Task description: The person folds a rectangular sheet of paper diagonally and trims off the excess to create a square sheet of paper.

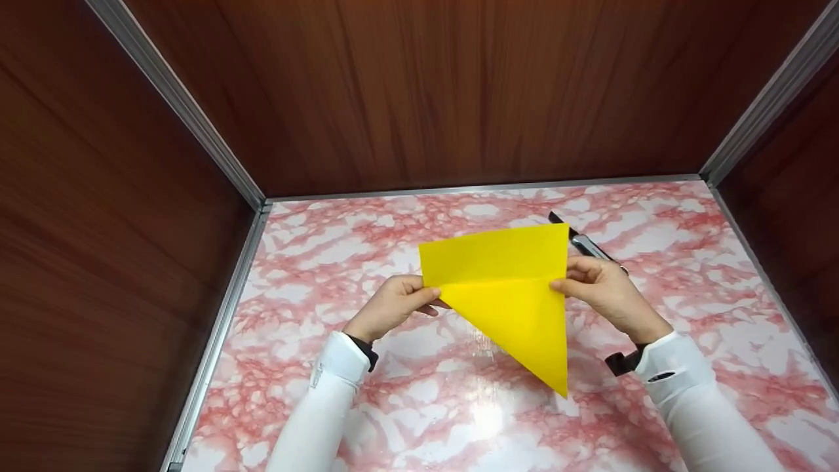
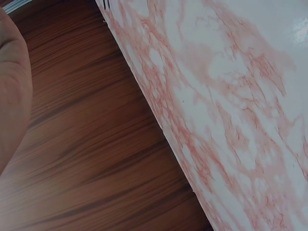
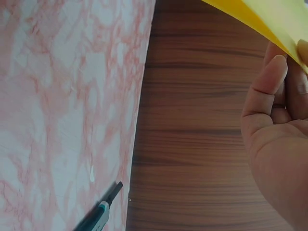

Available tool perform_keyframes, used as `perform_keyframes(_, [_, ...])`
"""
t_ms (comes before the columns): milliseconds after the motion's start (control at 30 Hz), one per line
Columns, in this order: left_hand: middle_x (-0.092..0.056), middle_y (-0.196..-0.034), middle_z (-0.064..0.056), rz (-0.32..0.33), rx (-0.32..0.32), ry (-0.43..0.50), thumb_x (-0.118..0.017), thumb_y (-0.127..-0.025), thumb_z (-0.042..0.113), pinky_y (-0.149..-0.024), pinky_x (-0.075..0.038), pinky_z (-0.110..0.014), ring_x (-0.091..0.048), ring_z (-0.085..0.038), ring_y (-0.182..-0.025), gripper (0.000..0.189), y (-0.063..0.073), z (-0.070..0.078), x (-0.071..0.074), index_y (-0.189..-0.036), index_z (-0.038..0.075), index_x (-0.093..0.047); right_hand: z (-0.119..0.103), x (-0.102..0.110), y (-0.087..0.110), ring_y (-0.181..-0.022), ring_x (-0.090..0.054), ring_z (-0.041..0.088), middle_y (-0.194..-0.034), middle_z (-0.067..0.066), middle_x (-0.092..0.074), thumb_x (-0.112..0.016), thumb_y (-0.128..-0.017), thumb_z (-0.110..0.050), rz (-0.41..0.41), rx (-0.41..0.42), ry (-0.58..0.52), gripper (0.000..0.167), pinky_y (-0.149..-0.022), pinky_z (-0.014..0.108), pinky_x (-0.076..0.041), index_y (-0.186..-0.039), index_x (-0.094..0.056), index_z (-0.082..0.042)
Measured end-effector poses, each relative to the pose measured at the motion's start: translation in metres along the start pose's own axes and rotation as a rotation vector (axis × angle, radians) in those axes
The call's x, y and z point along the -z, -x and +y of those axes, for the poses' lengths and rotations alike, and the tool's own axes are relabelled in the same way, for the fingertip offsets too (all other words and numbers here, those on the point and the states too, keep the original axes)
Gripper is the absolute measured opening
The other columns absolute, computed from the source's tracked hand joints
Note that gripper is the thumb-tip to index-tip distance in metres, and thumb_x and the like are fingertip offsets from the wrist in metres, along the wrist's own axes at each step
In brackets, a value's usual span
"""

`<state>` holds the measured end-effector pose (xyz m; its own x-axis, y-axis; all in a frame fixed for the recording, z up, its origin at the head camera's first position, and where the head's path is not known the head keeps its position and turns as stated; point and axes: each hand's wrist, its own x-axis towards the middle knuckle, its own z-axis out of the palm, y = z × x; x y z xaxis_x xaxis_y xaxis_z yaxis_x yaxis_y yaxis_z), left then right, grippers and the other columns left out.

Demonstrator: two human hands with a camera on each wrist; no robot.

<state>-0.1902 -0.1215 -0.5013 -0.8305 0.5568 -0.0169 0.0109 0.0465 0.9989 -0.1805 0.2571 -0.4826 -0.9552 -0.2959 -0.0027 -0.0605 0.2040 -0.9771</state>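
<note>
A yellow sheet of paper (image 1: 508, 288) is held up above the table, with a flat band along its top and a triangular part that tapers to a point at the lower right. My left hand (image 1: 396, 303) pinches its left edge between thumb and fingers. At the right edge my right hand (image 1: 606, 292) grips the paper the same way. In the right wrist view, the right hand (image 3: 281, 120) has its fingers at the edge of the yellow paper (image 3: 269, 21). Only part of the left hand (image 2: 12, 91) appears in the left wrist view, and its fingertips are out of frame.
A utility knife (image 1: 586, 246) lies on the table behind the paper, partly covered by it and by the right hand. The table (image 1: 314, 367) has a red and white marbled top. Dark wood panels (image 1: 419, 92) with metal edging enclose it at the back and sides.
</note>
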Motion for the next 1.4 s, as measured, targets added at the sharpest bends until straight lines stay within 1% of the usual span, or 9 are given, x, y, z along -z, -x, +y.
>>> perform_keyframes(133, [-0.075,-0.111,-0.014,-0.005,-0.002,-0.002,-0.06,-0.105,0.019,-0.089,-0.058,-0.042,-0.07,-0.036,-0.108,0.03,0.0003,0.0,0.0,-0.12,-0.004,-0.071,-0.0012,-0.0013,0.0005,-0.095,-0.069,0.028,-0.116,0.013,-0.072,-0.077,-0.094,-0.027,-0.008,-0.009,0.02,0.042,-0.082,0.034,-0.059,-0.129,-0.069,-0.005])
perform_keyframes(233, [-0.075,-0.111,-0.014,-0.008,0.0,0.0,-0.06,-0.105,0.018,-0.089,-0.058,-0.042,-0.069,-0.039,-0.109,0.029,0.0003,-0.0004,0.0,-0.12,-0.005,-0.071,-0.0017,-0.002,0.0006,-0.096,-0.069,0.029,-0.117,0.013,-0.072,-0.078,-0.093,-0.028,-0.014,-0.015,0.023,0.046,-0.083,0.034,-0.059,-0.132,-0.067,-0.006])
perform_keyframes(500, [-0.075,-0.111,-0.015,-0.012,0.009,0.021,-0.059,-0.105,0.016,-0.09,-0.057,-0.042,-0.067,-0.044,-0.111,0.028,0.001,-0.0006,0.0007,-0.118,-0.006,-0.071,-0.0009,-0.0029,0.0008,-0.098,-0.071,0.028,-0.119,0.013,-0.072,-0.077,-0.094,-0.024,-0.022,0.003,0.033,0.046,-0.085,0.033,-0.059,-0.134,-0.065,-0.004])
perform_keyframes(800, [-0.075,-0.112,-0.016,-0.069,0.015,0.036,-0.06,-0.105,0.017,-0.093,-0.056,-0.043,-0.065,-0.045,-0.113,0.028,0.0041,0.0017,0.0028,-0.118,-0.005,-0.071,0.0015,-0.0028,0.0023,-0.098,-0.071,0.028,-0.118,0.017,-0.071,-0.075,-0.096,-0.018,-0.014,0.035,0.001,0.041,-0.084,0.033,-0.059,-0.131,-0.066,-0.001])
perform_keyframes(867, [-0.075,-0.113,-0.015,-0.082,0.008,0.033,-0.059,-0.106,0.018,-0.093,-0.056,-0.042,-0.065,-0.044,-0.114,0.028,0.0047,0.0019,0.0032,-0.12,-0.004,-0.071,0.0025,-0.0032,0.0023,-0.095,-0.071,0.027,-0.117,0.017,-0.071,-0.074,-0.096,-0.018,-0.003,0.05,-0.005,0.038,-0.082,0.033,-0.06,-0.129,-0.068,-0.001])
perform_keyframes(967, [-0.074,-0.116,-0.015,-0.093,0.0,0.037,-0.058,-0.106,0.019,-0.092,-0.056,-0.043,-0.066,-0.042,-0.114,0.029,0.0046,0.0013,0.0032,-0.124,0.0,-0.071,0.0048,-0.0039,0.0021,-0.087,-0.069,0.024,-0.11,0.017,-0.073,-0.074,-0.096,-0.015,0.023,0.076,-0.017,0.032,-0.077,0.033,-0.06,-0.124,-0.071,0.0])
perform_keyframes(1133, [-0.073,-0.119,-0.015,-0.084,-0.024,0.057,-0.058,-0.107,0.019,-0.091,-0.057,-0.044,-0.068,-0.04,-0.112,0.031,0.0045,0.0003,0.0022,-0.128,0.002,-0.07,0.0071,-0.0051,0.0025,-0.075,-0.065,0.022,-0.1,0.017,-0.074,-0.073,-0.096,-0.012,0.067,0.1,-0.037,0.025,-0.07,0.031,-0.058,-0.117,-0.074,0.002])
perform_keyframes(1267, [-0.072,-0.12,-0.015,-0.08,-0.049,0.057,-0.057,-0.107,0.02,-0.09,-0.057,-0.045,-0.07,-0.036,-0.109,0.031,0.0045,0.0004,0.0013,-0.128,0.001,-0.07,0.0077,-0.0062,0.0029,-0.076,-0.065,0.023,-0.104,0.015,-0.075,-0.07,-0.098,-0.012,0.076,0.113,-0.043,0.023,-0.07,0.03,-0.058,-0.116,-0.075,0.002])
perform_keyframes(1400, [-0.071,-0.123,-0.016,-0.091,-0.083,0.056,-0.055,-0.108,0.02,-0.091,-0.057,-0.045,-0.07,-0.035,-0.109,0.034,0.0045,0.0012,0.001,-0.133,0.002,-0.068,0.0073,-0.0076,0.0042,-0.082,-0.067,0.025,-0.11,0.014,-0.074,-0.067,-0.101,-0.014,0.075,0.113,-0.058,0.023,-0.074,0.03,-0.058,-0.116,-0.075,0.001])
